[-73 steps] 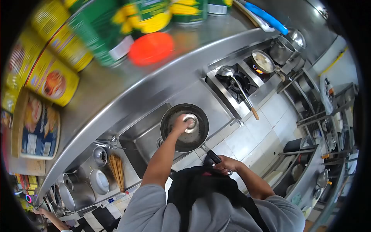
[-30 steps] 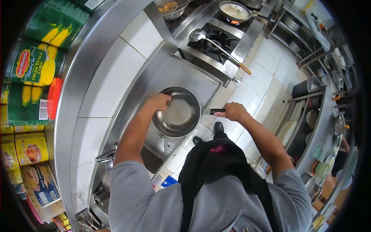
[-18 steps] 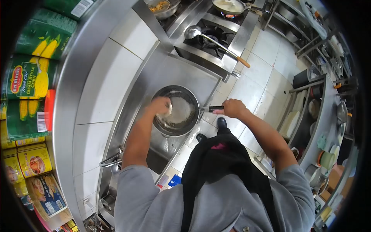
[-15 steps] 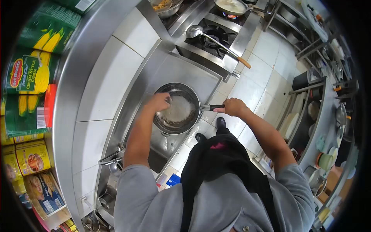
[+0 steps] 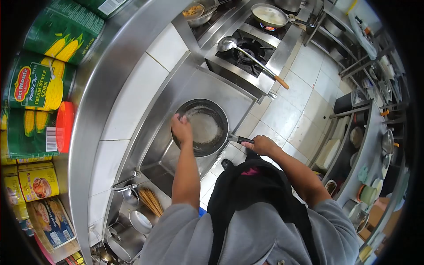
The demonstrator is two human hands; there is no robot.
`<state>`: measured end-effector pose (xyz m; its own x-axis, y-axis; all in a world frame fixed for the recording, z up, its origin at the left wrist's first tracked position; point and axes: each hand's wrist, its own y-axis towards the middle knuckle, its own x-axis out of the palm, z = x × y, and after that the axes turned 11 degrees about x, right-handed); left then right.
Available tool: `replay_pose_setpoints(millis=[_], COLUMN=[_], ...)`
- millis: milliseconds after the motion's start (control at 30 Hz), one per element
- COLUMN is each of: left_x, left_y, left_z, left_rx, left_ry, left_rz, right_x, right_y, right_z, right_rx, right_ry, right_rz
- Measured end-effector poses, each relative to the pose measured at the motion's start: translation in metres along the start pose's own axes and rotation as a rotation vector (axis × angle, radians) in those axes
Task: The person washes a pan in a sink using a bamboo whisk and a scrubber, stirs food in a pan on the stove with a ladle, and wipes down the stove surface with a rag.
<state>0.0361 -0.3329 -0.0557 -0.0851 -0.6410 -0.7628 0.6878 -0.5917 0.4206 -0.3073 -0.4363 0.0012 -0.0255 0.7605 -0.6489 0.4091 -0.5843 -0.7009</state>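
A dark frying pan with whitish, cloudy liquid in its bottom rests over the steel sink counter. Its black handle points right, and my right hand is wrapped round the end of it. My left hand is at the pan's left inner side, fingers curled in. Something small and dark shows at those fingers, but I cannot make out what it is.
Ahead, a ladle with a wooden handle lies across an unlit burner. Beyond it, another pan sits over a flame. A faucet and a bundle of thin sticks are at lower left. Cans line the left shelf.
My left hand has moved down and left along the pan's inner side. The pan's handle and my right hand have swung lower. The whole view has shifted slightly.
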Motion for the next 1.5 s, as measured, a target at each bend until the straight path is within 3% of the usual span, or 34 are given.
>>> replay_pose_setpoints(millis=[200,267,333,400,533,600,667,733,800,900,1000,1067,1133,1233,1300,1333,1400,1433,1467,1500], left_x=[-0.027,-0.019,-0.016,-0.012,-0.007,0.016,0.019,0.006,0.001,0.000,0.025,0.021,0.018,-0.005,-0.010,-0.004,0.023,0.022,0.027,0.031], left_y=[0.009,-0.001,0.009,0.019,0.022,0.033,0.047,0.062,0.067,0.062,0.059,0.061,0.062,0.040,0.021,0.021,0.020,0.024,0.023,0.020], left_z=[0.008,-0.009,0.000,0.003,-0.003,0.004,0.023,0.030,0.002,-0.008,0.024,0.045,0.031,0.013,0.003,0.004,0.020,0.036,0.039,0.039], left_rx=[0.006,0.217,0.131,0.083,0.196,0.286,0.251,0.417,0.465,0.363,0.425,0.380,0.442,0.276,0.000,-0.002,-0.154,-0.102,-0.116,-0.012], left_ry=[0.061,-0.045,-0.061,-0.144,-0.019,-0.178,-0.323,-0.345,-0.267,-0.155,-0.385,-0.489,-0.524,-0.261,-0.026,-0.023,-0.398,-0.380,-0.382,-0.492], left_rz=[-0.037,-0.067,-0.030,-0.181,-0.015,-0.025,-0.109,-0.407,-0.351,-0.284,-0.273,-0.564,-0.607,-0.441,-0.078,-0.077,-0.001,-0.166,-0.159,-0.364], right_x=[-0.002,0.001,-0.005,-0.010,-0.001,0.001,-0.018,-0.029,-0.034,-0.027,-0.044,-0.048,-0.055,-0.058,-0.051,-0.047,-0.042,-0.039,-0.038,-0.043], right_y=[0.007,0.008,0.002,0.000,0.015,0.019,0.013,0.014,0.026,0.033,0.028,0.035,0.042,0.043,0.041,0.040,0.040,0.043,0.045,0.043], right_z=[0.004,0.002,-0.003,-0.002,0.003,0.002,-0.004,-0.002,0.005,0.003,-0.005,0.001,0.006,0.007,0.003,-0.001,-0.002,0.000,0.002,0.002], right_rx=[-0.018,-0.018,-0.017,-0.008,-0.075,-0.090,-0.072,-0.061,-0.098,-0.108,-0.088,-0.102,-0.147,-0.113,-0.110,-0.107,-0.097,-0.113,-0.132,-0.136], right_ry=[0.017,0.026,0.047,0.040,0.038,-0.001,-0.019,-0.042,-0.088,-0.078,-0.106,-0.116,-0.128,-0.127,-0.121,-0.118,-0.103,-0.108,-0.118,-0.131], right_rz=[0.043,0.046,0.039,0.053,0.034,0.028,0.006,-0.011,-0.066,-0.089,-0.121,-0.128,-0.134,-0.151,-0.169,-0.191,-0.222,-0.202,-0.180,-0.184])
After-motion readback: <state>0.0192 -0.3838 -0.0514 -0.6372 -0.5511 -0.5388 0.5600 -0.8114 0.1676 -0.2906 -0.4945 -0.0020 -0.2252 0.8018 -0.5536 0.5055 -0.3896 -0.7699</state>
